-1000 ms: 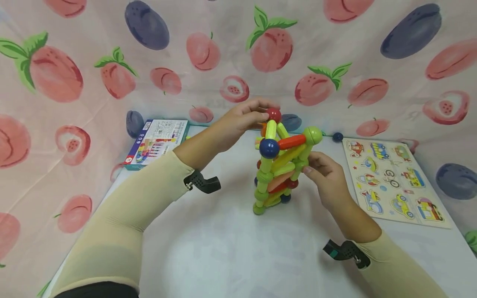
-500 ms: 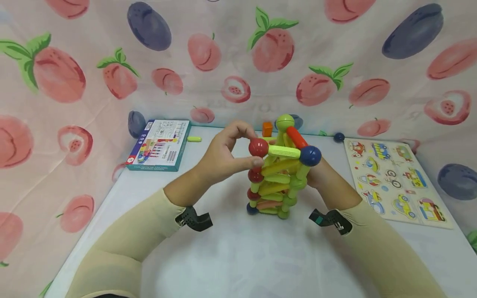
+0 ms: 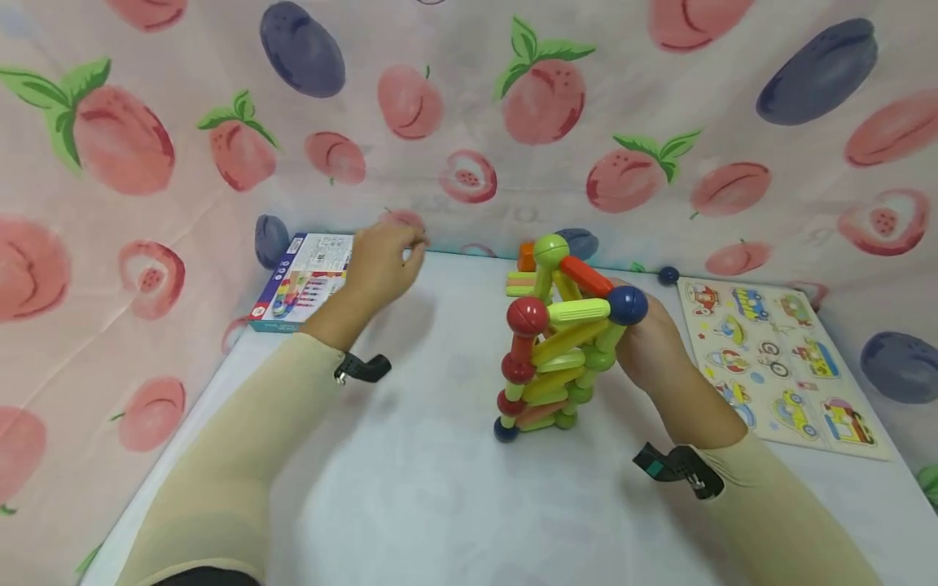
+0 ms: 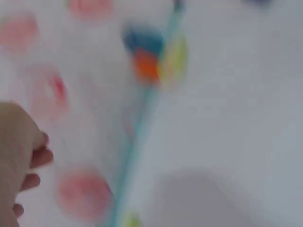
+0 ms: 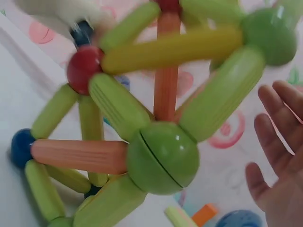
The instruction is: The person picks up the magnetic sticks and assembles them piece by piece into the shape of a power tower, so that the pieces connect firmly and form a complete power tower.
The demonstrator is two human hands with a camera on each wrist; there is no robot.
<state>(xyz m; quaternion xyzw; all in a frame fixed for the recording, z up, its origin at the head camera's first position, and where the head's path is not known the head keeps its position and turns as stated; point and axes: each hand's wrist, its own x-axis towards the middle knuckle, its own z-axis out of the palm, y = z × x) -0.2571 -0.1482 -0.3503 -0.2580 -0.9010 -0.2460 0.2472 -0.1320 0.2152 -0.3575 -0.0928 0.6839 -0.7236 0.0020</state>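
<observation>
A tall tower of magnetic sticks and balls (image 3: 579, 312) stands upright on the white table in the head view. Its top corners carry a red ball (image 3: 528, 316), a blue ball (image 3: 627, 305) and a green ball (image 3: 551, 251). My right hand (image 3: 650, 346) is at the tower's right side, its fingers partly hidden behind it. In the right wrist view, those fingers (image 5: 279, 127) look extended, beside the sticks and a large green ball (image 5: 163, 158). Off to the left, my left hand (image 3: 384, 260) hovers by the box with loosely bent fingers, holding nothing visible.
A toy box (image 3: 308, 285) lies at the back left. Behind the tower are loose green sticks (image 3: 520, 285) and an orange block (image 3: 526, 256). A loose dark blue ball (image 3: 668, 275) sits near a picture puzzle board (image 3: 784, 366) at the right. A fruit-print cloth hangs behind.
The tower has turned, bringing its top red ball to the front left. My left hand has let go of that ball and moved left to the box, covering a green stick seen there before.
</observation>
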